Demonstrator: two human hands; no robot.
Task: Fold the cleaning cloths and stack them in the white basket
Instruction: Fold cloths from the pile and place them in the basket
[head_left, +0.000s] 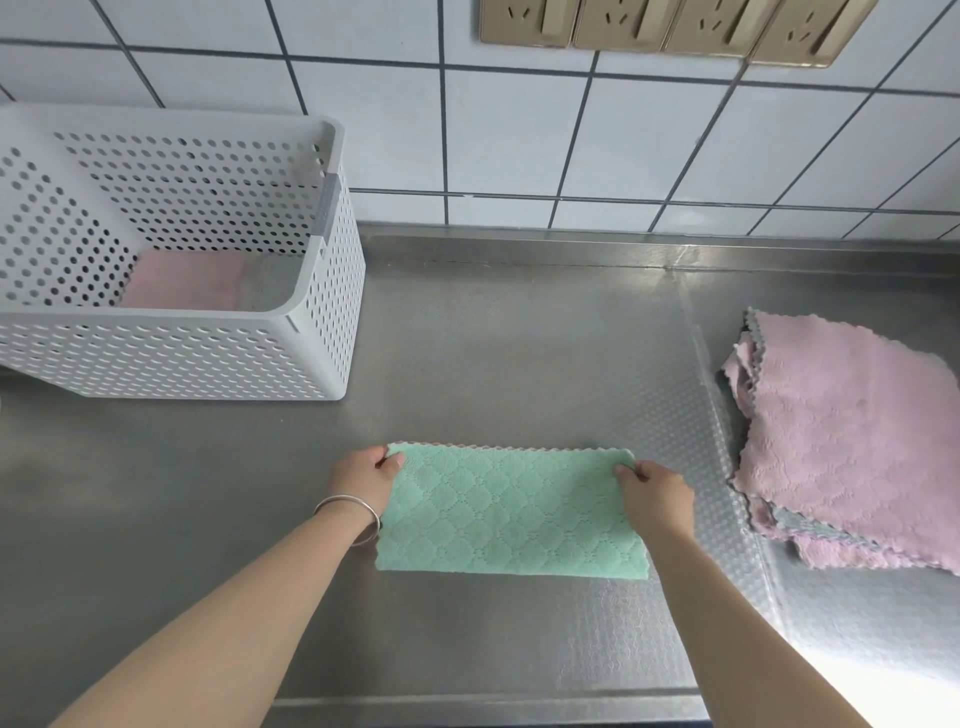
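Head view: left hand (363, 475) and right hand (655, 491) pinch green cloth (511, 514) corners; no writing legible.

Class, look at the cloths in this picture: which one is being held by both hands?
The green cloth, pinched by the left hand and right hand. The pink ones lie untouched.

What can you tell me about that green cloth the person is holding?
The green cloth is a soft, fleecy-looking rectangle with a quilted diamond pattern and zigzag edges. It looks already folded once, lying flat on the steel counter, long side across. The left hand pinches its far left corner and the right hand its far right corner. It lies apart from the white basket and the pink pile.
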